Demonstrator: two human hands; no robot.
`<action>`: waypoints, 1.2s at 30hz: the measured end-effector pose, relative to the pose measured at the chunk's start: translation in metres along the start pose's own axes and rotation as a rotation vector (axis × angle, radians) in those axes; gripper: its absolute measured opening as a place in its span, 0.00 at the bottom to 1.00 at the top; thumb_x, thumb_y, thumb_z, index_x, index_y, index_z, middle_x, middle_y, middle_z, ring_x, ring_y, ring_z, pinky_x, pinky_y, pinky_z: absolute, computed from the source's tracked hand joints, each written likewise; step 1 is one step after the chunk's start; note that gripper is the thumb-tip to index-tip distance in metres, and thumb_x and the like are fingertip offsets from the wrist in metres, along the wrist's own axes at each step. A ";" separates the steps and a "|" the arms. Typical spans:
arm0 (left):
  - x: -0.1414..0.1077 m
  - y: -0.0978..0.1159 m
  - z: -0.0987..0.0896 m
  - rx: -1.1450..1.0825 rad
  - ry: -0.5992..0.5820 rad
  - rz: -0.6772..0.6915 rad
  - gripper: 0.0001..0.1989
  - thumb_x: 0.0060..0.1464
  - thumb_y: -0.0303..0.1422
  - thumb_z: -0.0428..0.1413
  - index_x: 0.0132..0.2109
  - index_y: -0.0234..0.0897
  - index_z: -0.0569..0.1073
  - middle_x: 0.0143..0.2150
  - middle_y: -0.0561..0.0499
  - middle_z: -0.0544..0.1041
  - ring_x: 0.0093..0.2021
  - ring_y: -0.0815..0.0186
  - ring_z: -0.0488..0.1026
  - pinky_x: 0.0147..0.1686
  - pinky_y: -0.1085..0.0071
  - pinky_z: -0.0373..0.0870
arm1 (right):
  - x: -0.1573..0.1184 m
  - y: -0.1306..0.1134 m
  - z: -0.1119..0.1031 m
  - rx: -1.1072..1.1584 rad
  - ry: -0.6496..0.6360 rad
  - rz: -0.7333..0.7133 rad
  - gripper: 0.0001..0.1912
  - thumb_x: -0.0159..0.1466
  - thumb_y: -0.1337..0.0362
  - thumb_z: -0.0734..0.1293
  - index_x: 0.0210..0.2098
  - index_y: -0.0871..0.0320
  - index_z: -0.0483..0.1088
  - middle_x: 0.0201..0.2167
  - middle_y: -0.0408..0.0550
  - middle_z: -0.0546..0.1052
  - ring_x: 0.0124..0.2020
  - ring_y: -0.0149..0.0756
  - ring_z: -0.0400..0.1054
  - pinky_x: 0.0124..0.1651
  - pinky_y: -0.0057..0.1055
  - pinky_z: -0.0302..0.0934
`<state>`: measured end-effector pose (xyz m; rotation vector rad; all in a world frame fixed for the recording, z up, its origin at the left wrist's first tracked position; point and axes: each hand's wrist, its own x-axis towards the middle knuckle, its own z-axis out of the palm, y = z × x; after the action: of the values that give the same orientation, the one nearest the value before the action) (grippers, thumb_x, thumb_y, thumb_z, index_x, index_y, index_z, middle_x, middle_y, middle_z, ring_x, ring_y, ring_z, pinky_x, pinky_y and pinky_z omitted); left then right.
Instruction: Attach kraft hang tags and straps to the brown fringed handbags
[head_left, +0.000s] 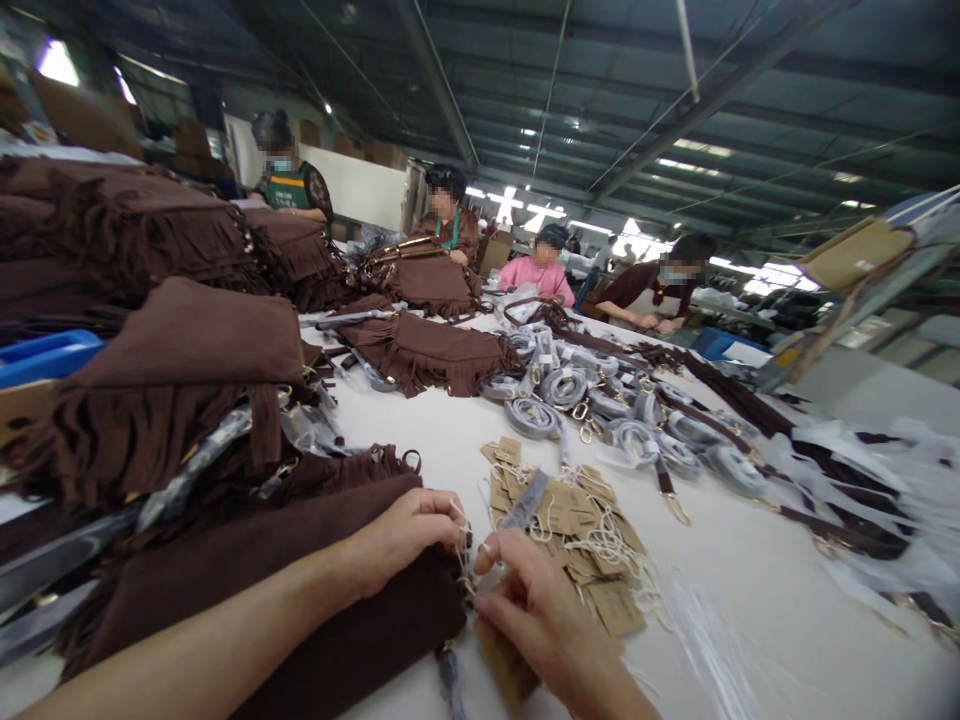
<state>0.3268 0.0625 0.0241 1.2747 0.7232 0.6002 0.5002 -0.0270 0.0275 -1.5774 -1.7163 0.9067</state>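
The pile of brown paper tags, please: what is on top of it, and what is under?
On top of the brown paper tags lie a narrow grey strip and tangled white strings. The pile's edges rest on the white tabletop; anything beneath its middle is covered.

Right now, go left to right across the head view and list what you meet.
Near blue bin, left hand, pile of brown tags, far blue bin, translucent plastic wrapping.

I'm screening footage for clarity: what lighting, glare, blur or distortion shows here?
Head view: bright openings at upper left blown out to white; roof dim; clear plastic strands at lower right smeared; left forearm seemingly stretched by a wide lens.
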 end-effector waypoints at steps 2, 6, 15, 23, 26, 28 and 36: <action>0.000 0.001 -0.001 -0.071 0.004 -0.012 0.05 0.35 0.32 0.54 0.24 0.36 0.69 0.23 0.55 0.69 0.28 0.68 0.61 0.32 0.70 0.56 | 0.002 0.002 0.001 0.012 -0.015 -0.029 0.08 0.55 0.73 0.65 0.31 0.53 0.70 0.31 0.39 0.71 0.29 0.32 0.64 0.33 0.27 0.56; 0.001 -0.001 -0.004 -0.211 -0.025 -0.043 0.06 0.35 0.33 0.54 0.24 0.37 0.66 0.22 0.54 0.71 0.27 0.67 0.63 0.33 0.69 0.57 | 0.005 0.010 0.004 0.233 -0.084 -0.093 0.04 0.59 0.68 0.66 0.28 0.55 0.72 0.29 0.42 0.73 0.32 0.34 0.66 0.36 0.28 0.59; 0.000 -0.002 -0.008 -0.381 -0.025 -0.079 0.10 0.36 0.35 0.58 0.25 0.36 0.66 0.32 0.46 0.80 0.28 0.67 0.69 0.36 0.68 0.63 | 0.006 0.023 0.016 0.666 0.013 0.069 0.15 0.57 0.53 0.74 0.39 0.56 0.77 0.33 0.48 0.81 0.35 0.37 0.75 0.41 0.30 0.66; 0.000 0.000 -0.008 -0.385 -0.032 -0.119 0.09 0.34 0.32 0.59 0.27 0.34 0.70 0.25 0.54 0.75 0.16 0.76 0.61 0.20 0.76 0.48 | 0.012 0.019 0.026 0.098 0.314 -0.093 0.13 0.63 0.56 0.65 0.26 0.56 0.69 0.20 0.39 0.67 0.20 0.30 0.61 0.24 0.25 0.52; -0.003 -0.003 -0.004 -0.273 -0.068 -0.066 0.10 0.38 0.33 0.60 0.31 0.34 0.74 0.26 0.53 0.76 0.16 0.75 0.64 0.19 0.77 0.48 | 0.011 0.015 0.025 -0.104 0.337 -0.214 0.11 0.63 0.62 0.63 0.26 0.56 0.70 0.21 0.41 0.70 0.23 0.32 0.63 0.28 0.26 0.55; -0.005 -0.006 0.001 -0.072 -0.099 0.037 0.10 0.45 0.35 0.58 0.36 0.34 0.77 0.26 0.51 0.76 0.19 0.72 0.68 0.20 0.77 0.54 | 0.012 0.015 0.026 -0.102 0.301 -0.214 0.10 0.64 0.62 0.62 0.29 0.55 0.72 0.23 0.42 0.72 0.25 0.34 0.66 0.30 0.27 0.56; -0.029 0.038 -0.012 1.113 0.097 0.474 0.17 0.58 0.25 0.48 0.44 0.42 0.81 0.31 0.49 0.76 0.30 0.65 0.71 0.31 0.73 0.63 | 0.015 0.031 0.038 0.174 0.183 -0.053 0.04 0.62 0.62 0.64 0.34 0.55 0.67 0.25 0.41 0.72 0.24 0.33 0.67 0.28 0.27 0.61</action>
<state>0.2989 0.0558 0.0643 2.5062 0.8724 0.6538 0.4851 -0.0138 -0.0202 -1.4467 -1.5025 0.8342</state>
